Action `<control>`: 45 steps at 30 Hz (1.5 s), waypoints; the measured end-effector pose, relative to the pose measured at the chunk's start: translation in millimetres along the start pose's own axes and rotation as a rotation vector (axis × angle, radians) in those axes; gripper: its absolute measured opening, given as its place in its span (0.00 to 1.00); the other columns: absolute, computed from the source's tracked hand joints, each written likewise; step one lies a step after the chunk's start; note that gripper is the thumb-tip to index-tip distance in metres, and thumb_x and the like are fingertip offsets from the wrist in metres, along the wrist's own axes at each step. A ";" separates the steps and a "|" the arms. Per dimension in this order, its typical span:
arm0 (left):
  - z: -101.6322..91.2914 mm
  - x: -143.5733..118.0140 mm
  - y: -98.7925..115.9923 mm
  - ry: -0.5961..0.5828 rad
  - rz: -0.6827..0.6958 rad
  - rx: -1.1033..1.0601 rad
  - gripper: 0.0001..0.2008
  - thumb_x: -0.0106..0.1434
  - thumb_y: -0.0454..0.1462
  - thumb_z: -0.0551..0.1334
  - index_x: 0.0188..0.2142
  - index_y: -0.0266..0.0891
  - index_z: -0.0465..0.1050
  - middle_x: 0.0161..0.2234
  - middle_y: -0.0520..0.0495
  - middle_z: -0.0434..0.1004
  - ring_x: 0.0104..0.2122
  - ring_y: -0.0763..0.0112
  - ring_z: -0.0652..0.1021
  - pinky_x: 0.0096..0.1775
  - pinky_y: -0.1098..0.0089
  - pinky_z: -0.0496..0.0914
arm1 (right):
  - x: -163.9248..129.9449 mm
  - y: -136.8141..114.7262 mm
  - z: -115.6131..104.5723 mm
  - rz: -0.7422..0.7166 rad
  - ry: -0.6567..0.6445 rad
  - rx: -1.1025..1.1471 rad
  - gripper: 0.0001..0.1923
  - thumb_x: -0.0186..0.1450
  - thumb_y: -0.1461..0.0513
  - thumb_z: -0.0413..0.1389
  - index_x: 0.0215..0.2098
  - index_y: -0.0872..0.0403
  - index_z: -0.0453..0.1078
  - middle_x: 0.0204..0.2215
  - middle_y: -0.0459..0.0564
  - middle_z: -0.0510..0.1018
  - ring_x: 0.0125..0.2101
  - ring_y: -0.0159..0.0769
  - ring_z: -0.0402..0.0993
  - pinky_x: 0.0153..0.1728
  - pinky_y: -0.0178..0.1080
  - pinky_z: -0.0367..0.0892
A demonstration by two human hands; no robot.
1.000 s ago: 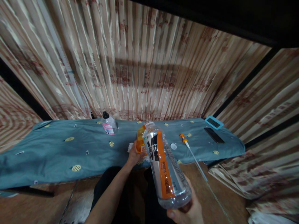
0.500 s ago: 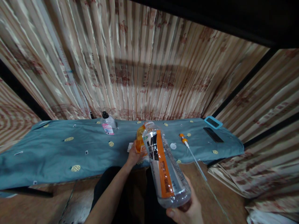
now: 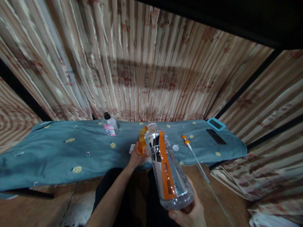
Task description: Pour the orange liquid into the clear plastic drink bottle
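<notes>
Right hand (image 3: pixel 190 212) had the big clear bottle (image 3: pixel 167 170) by its base, thumb and fingers wrapped round it. Bottle was tilted, neck pointing up and away from the wearer, silver-and-orange label facing up. Its neck overlapped the top of the orange bottle (image 3: pixel 142 145) in view; couldn't tell if the two touched. Left hand (image 3: pixel 135 157) was closed around the orange bottle's lower part, far fingers hidden. That one was at the worktop (image 3: pixel 54 157) front, beside a white sheet (image 3: pixel 132 147); clear bottle partly blocked it.

Rest of the worktop, teal patterned cloth: black-capped bottle (image 3: pixel 110 127) with pink label upright at back left. Small round white piece (image 3: pixel 175 147) just right of the clear bottle. Orange-headed pump (image 3: pixel 187 142) further right, tube reaching past the front edge. Dark phone (image 3: pixel 216 136) and blue-framed device (image 3: pixel 216 124) close together at far right.
</notes>
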State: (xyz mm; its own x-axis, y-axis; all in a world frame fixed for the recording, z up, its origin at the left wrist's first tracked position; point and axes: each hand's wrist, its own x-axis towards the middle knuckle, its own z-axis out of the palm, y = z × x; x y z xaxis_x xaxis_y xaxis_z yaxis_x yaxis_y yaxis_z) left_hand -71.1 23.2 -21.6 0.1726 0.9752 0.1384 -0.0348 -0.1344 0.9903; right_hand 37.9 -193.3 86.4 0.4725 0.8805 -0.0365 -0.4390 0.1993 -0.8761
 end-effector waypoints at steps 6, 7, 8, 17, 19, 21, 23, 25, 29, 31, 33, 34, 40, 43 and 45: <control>-0.7 2.4 -7.5 -0.021 0.024 0.047 0.27 0.44 0.34 0.70 0.44 0.38 0.65 0.38 0.48 0.77 0.36 0.66 0.78 0.39 0.67 0.73 | -0.1 2.0 -3.5 -0.021 0.000 -0.036 0.42 0.34 0.56 0.76 0.47 0.44 0.72 0.38 0.43 0.84 0.37 0.38 0.82 0.36 0.29 0.74; -0.7 2.4 -8.2 -0.022 0.029 0.047 0.27 0.44 0.34 0.70 0.44 0.38 0.65 0.38 0.47 0.77 0.36 0.66 0.78 0.39 0.67 0.73 | -0.1 2.7 -4.5 -0.030 0.006 -0.049 0.42 0.34 0.56 0.76 0.48 0.45 0.72 0.38 0.44 0.84 0.38 0.38 0.82 0.37 0.29 0.74; -0.7 2.3 -8.7 -0.019 0.033 0.048 0.27 0.45 0.34 0.70 0.45 0.38 0.65 0.38 0.47 0.77 0.37 0.65 0.78 0.39 0.67 0.73 | -0.1 3.3 -5.3 -0.037 0.009 -0.061 0.42 0.34 0.56 0.76 0.48 0.45 0.72 0.39 0.44 0.84 0.38 0.39 0.81 0.37 0.29 0.74; 0.5 1.5 -10.5 -0.016 0.037 0.027 0.28 0.45 0.34 0.70 0.46 0.37 0.64 0.39 0.45 0.77 0.37 0.65 0.78 0.39 0.66 0.73 | -0.1 2.5 -4.9 -0.019 0.002 -0.037 0.42 0.34 0.57 0.76 0.47 0.45 0.72 0.38 0.43 0.84 0.38 0.36 0.82 0.37 0.28 0.74; -0.3 1.6 -10.5 -0.016 0.039 0.049 0.27 0.45 0.35 0.70 0.45 0.38 0.65 0.39 0.46 0.76 0.37 0.64 0.78 0.40 0.66 0.73 | 0.0 2.6 -5.0 -0.032 0.002 -0.048 0.42 0.34 0.57 0.76 0.48 0.46 0.71 0.39 0.44 0.84 0.38 0.37 0.82 0.37 0.28 0.74; -0.8 1.5 -9.5 -0.012 0.045 0.067 0.26 0.44 0.36 0.70 0.44 0.39 0.65 0.39 0.48 0.76 0.38 0.64 0.77 0.41 0.66 0.73 | -0.2 2.5 -4.8 -0.032 0.012 -0.053 0.42 0.34 0.57 0.76 0.47 0.46 0.72 0.39 0.44 0.84 0.38 0.38 0.82 0.36 0.29 0.74; -0.8 1.2 -7.5 -0.008 0.048 0.055 0.26 0.44 0.36 0.70 0.43 0.40 0.66 0.37 0.50 0.76 0.37 0.65 0.78 0.41 0.67 0.73 | -0.5 1.8 -3.9 -0.020 0.018 -0.045 0.42 0.33 0.57 0.76 0.47 0.45 0.72 0.38 0.43 0.84 0.37 0.37 0.82 0.36 0.29 0.74; -0.2 0.8 -5.1 -0.007 0.048 0.023 0.26 0.42 0.35 0.70 0.43 0.41 0.66 0.36 0.51 0.76 0.36 0.66 0.78 0.40 0.68 0.73 | -0.9 0.9 -2.5 -0.009 0.022 -0.030 0.41 0.33 0.58 0.76 0.46 0.46 0.72 0.37 0.43 0.84 0.36 0.37 0.82 0.35 0.29 0.74; 0.6 0.4 -3.1 0.014 0.038 0.019 0.24 0.42 0.34 0.70 0.40 0.40 0.68 0.35 0.52 0.76 0.35 0.66 0.78 0.38 0.69 0.73 | -1.2 -0.4 -0.1 -0.011 0.032 -0.006 0.41 0.32 0.59 0.76 0.46 0.46 0.73 0.37 0.43 0.84 0.36 0.36 0.82 0.35 0.29 0.74; 0.6 0.5 -4.1 0.025 0.035 0.035 0.23 0.42 0.34 0.69 0.40 0.40 0.68 0.35 0.52 0.76 0.36 0.66 0.77 0.38 0.69 0.73 | -1.3 -0.8 0.8 -0.016 0.036 -0.006 0.41 0.32 0.59 0.76 0.45 0.46 0.73 0.37 0.42 0.84 0.36 0.35 0.81 0.35 0.28 0.74; 0.4 0.4 -5.3 0.021 0.035 0.037 0.24 0.43 0.34 0.70 0.41 0.40 0.68 0.35 0.52 0.76 0.36 0.66 0.77 0.39 0.68 0.73 | -1.3 -1.0 1.6 -0.014 0.032 -0.006 0.41 0.33 0.59 0.76 0.45 0.46 0.72 0.36 0.41 0.84 0.35 0.35 0.82 0.35 0.27 0.74; 0.3 0.3 -5.6 0.016 0.036 0.037 0.24 0.43 0.34 0.70 0.42 0.40 0.67 0.36 0.51 0.76 0.36 0.66 0.77 0.39 0.68 0.73 | -1.3 -1.1 1.8 -0.014 0.031 -0.008 0.41 0.33 0.58 0.76 0.45 0.46 0.72 0.36 0.41 0.84 0.35 0.35 0.82 0.34 0.27 0.74; 0.9 -0.3 -2.2 -0.004 0.021 0.051 0.25 0.44 0.33 0.69 0.43 0.39 0.65 0.38 0.48 0.77 0.36 0.66 0.78 0.40 0.66 0.73 | -1.0 -0.3 -1.3 -0.001 0.022 -0.055 0.44 0.32 0.57 0.76 0.47 0.48 0.69 0.38 0.44 0.84 0.38 0.39 0.81 0.37 0.32 0.75; 1.5 -0.7 0.3 0.001 0.029 0.065 0.25 0.44 0.33 0.69 0.43 0.38 0.65 0.39 0.46 0.77 0.36 0.65 0.78 0.40 0.66 0.73 | -1.3 0.1 -2.6 0.008 0.023 -0.051 0.44 0.32 0.58 0.76 0.47 0.47 0.69 0.38 0.43 0.84 0.37 0.39 0.81 0.35 0.32 0.75; 1.8 -1.1 2.7 0.002 0.034 0.082 0.25 0.44 0.33 0.69 0.43 0.38 0.65 0.39 0.46 0.77 0.36 0.64 0.78 0.40 0.65 0.74 | -1.5 -0.1 -2.0 -0.001 0.028 -0.048 0.43 0.32 0.58 0.76 0.47 0.47 0.69 0.37 0.43 0.84 0.36 0.39 0.82 0.35 0.31 0.75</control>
State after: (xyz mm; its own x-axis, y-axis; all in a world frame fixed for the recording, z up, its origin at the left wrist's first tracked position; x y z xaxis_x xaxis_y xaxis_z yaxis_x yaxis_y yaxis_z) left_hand -69.6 21.5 -19.1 0.1711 0.9701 0.1719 0.0399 -0.1811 0.9826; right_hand 38.7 -195.5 85.6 0.4944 0.8679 -0.0484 -0.4016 0.1787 -0.8982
